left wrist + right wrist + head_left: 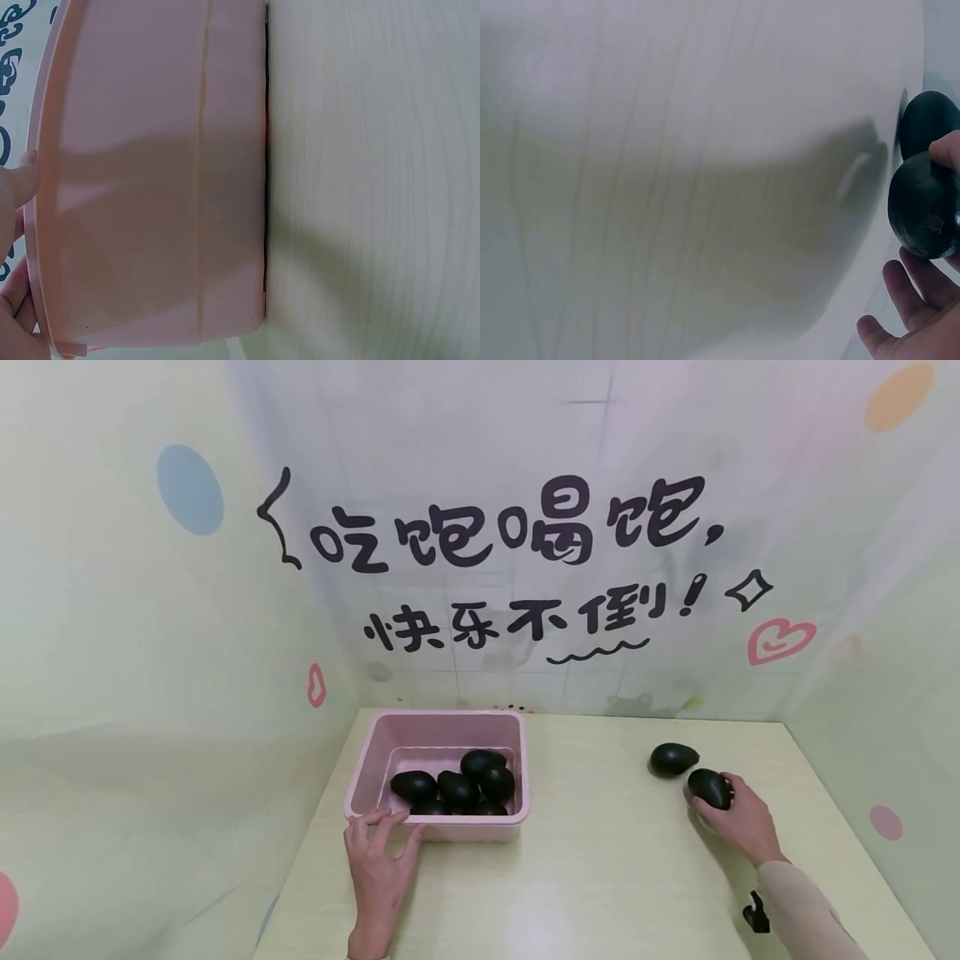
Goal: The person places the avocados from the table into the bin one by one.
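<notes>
My left hand rests at the front left of a pink plastic bin, gripping its rim with fingers and thumb. In the left wrist view the bin's front wall fills much of the picture, and the fingers are partly cut off. Several dark avocados lie inside the bin. On the right side of the table, my right hand holds a dark avocado between thumb and fingers. Just behind it another avocado lies on the table. The right wrist view shows the held avocado at its right edge.
The pale wooden table carries everything. A printed cloth with large writing hangs behind it, and cloth also closes off both sides. A small black piece is seen beside the right sleeve.
</notes>
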Available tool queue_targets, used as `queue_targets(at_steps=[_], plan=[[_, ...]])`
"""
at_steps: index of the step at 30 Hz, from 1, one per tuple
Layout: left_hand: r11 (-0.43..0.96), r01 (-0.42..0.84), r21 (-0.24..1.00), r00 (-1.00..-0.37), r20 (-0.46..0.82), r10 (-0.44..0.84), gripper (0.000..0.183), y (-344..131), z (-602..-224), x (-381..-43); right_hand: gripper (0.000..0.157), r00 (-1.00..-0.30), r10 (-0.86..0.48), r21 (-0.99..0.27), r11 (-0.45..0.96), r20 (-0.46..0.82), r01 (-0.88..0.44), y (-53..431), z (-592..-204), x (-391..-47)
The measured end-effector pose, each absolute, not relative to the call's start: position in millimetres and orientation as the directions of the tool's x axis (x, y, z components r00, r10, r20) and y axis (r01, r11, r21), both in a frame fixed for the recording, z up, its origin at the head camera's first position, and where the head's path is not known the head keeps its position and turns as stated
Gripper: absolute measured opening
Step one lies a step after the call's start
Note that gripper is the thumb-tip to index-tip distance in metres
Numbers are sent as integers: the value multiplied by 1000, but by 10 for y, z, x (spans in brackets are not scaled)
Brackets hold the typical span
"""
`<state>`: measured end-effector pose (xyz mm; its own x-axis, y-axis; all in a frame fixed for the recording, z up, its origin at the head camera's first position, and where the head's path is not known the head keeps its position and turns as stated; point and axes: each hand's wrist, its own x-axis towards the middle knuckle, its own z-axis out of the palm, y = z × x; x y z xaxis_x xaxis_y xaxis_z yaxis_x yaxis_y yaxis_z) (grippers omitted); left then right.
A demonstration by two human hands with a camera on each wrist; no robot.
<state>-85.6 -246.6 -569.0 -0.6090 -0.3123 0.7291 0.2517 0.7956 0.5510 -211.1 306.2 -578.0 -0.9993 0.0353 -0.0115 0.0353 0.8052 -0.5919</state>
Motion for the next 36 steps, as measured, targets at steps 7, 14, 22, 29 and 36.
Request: queue_targets(at_steps=[7,14,22,29,36], plan=[[796,246,552,-609,727,-317,34,-2458,-5682,-858,82,-999,30,-601,799,26,9,3061,-5756,-2127],[796,241,555,-614,722,-318,33,-2448,-5676,-856,80,-997,25,-613,790,70,-23,3019,-5679,-2137],[794,230,563,-614,717,-330,32,-2444,-5686,-854,79,-994,-3,-605,793,108,-68,2927,-5538,-2170],[793,238,561,-610,722,-327,32,-2444,-5681,-853,80,-990,-45,-595,795,134,-117,2818,-5407,-2181],[793,241,560,-608,724,-326,33,-2441,-5672,-853,79,-986,-84,-592,790,147,-156,2662,-5278,-2190]])
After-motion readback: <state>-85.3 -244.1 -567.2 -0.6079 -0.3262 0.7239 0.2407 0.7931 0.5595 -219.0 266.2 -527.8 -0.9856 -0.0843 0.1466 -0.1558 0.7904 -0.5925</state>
